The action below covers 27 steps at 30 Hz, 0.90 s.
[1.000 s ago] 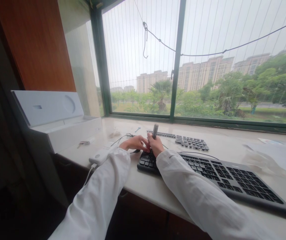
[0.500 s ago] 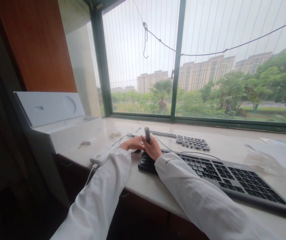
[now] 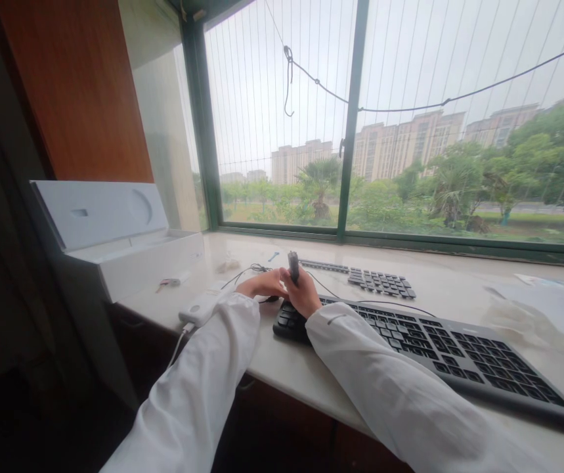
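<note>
right now i am holding a small dark tool (image 3: pixel 293 265) like a pen in my right hand (image 3: pixel 304 295), and my fingers are closing tight around it. it is standing almost straight up, just above the left end of the black keyboard (image 3: pixel 424 345). my left hand (image 3: pixel 260 285) is lying right beside it, fingers curling down and touching my right hand; i cannot tell if it is gripping anything. both hands are sitting over the left edge of the keyboard, which is lying on the pale counter (image 3: pixel 449 276). behind them, a loose set of dark keys (image 3: pixel 377 281) is lying flat near the window (image 3: pixel 350 118). a thin black wire (image 3: pixel 247 270) is curling just past my left hand. a small white device (image 3: pixel 197 307) is sitting near my left sleeve (image 3: pixel 203 381). farther left, a white box (image 3: pixel 129 253) is standing open.
</note>
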Available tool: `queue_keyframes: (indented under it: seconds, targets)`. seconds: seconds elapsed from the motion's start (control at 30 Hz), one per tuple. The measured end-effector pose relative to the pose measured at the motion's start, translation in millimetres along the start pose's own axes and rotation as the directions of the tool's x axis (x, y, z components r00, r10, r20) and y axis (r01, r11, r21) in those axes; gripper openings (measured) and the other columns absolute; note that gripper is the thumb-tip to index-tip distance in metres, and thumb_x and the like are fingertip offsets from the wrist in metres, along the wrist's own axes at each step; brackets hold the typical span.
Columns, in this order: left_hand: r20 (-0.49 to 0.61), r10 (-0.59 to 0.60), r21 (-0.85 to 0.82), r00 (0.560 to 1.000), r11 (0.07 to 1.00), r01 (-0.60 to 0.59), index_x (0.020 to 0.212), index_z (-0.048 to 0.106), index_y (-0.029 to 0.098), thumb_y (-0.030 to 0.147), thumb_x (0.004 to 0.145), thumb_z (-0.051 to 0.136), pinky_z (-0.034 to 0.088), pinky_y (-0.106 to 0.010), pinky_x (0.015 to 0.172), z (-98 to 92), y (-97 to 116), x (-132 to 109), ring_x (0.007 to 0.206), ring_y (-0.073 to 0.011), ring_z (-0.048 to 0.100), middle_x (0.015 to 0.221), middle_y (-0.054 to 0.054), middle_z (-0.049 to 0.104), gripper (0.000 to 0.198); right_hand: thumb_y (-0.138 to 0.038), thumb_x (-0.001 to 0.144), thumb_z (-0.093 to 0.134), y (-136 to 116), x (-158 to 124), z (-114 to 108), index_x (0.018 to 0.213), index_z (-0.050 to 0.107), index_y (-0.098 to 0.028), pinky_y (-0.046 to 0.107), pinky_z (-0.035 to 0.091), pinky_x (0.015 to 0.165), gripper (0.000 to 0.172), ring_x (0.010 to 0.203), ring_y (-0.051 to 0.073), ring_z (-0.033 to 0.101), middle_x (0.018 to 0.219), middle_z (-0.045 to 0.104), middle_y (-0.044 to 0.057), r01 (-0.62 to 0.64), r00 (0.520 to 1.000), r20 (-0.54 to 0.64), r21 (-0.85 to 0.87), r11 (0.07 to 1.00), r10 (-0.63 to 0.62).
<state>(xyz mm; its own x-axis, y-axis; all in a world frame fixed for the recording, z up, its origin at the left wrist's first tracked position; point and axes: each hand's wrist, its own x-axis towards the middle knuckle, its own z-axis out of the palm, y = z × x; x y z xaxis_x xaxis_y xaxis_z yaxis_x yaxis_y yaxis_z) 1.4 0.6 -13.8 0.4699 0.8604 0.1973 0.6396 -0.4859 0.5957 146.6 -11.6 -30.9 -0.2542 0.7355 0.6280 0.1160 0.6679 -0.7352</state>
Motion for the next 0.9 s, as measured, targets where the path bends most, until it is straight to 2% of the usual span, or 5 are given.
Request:
queue_keyframes:
  seconds: [0.6, 0.67, 0.8, 0.9]
  targets:
    - [0.018, 0.041, 0.025, 0.999, 0.999, -0.041, 0.099, 0.068, 0.017, 0.024, 0.067, 0.069, 0.047, -0.027, 0.074, -0.4, 3.1, 0.6, 0.084, -0.0203, 0.062, 0.100, -0.005, 0.070, 0.033, -0.054, 0.086, 0.039, -4.9, -0.7, -1.7, 0.078, 0.048, -0.021, 0.029, 0.038, 0.062, 0.035, 0.064, 0.017, 0.049, 0.068, 0.056, 0.002, 0.042, 0.999, -0.001, -0.078, 0.996, -0.042]
    - [0.001, 0.008, 0.071, 1.000, 0.997, -0.008, 0.094, 0.068, 0.015, 0.021, 0.067, 0.068, 0.047, -0.027, 0.073, -0.8, -1.0, -0.2, 0.082, -0.0201, 0.061, 0.096, -0.006, 0.070, 0.027, -0.054, 0.087, 0.039, -10.0, -3.4, -0.3, 0.079, 0.046, -0.022, 0.028, 0.037, 0.062, 0.033, 0.063, 0.017, 0.048, 0.067, 0.054, 0.001, 0.067, 0.998, 0.010, -0.096, 0.993, -0.066]
    - [-0.036, -0.043, 0.145, 0.998, 0.988, 0.048, 0.076, 0.067, 0.010, 0.015, 0.069, 0.062, 0.045, -0.028, 0.070, -1.0, -7.4, -1.5, 0.079, -0.0209, 0.059, 0.084, -0.009, 0.068, 0.009, -0.052, 0.088, 0.040, -20.2, -9.9, 3.6, 0.079, 0.045, -0.024, 0.028, 0.036, 0.060, 0.030, 0.060, 0.017, 0.045, 0.064, 0.051, 0.000, 0.132, 0.987, 0.104, -0.110, 0.985, -0.121]
    - [-0.038, 0.001, 0.146, 0.999, 0.989, 0.004, 0.078, 0.067, 0.011, 0.018, 0.070, 0.064, 0.045, -0.026, 0.068, 0.6, -6.5, 0.1, 0.079, -0.0198, 0.058, 0.084, -0.008, 0.068, 0.012, -0.052, 0.088, 0.040, -20.6, -9.7, 3.5, 0.079, 0.046, -0.024, 0.028, 0.036, 0.060, 0.030, 0.061, 0.017, 0.047, 0.065, 0.053, 0.000, 0.112, 0.994, 0.025, -0.096, 0.989, -0.110]
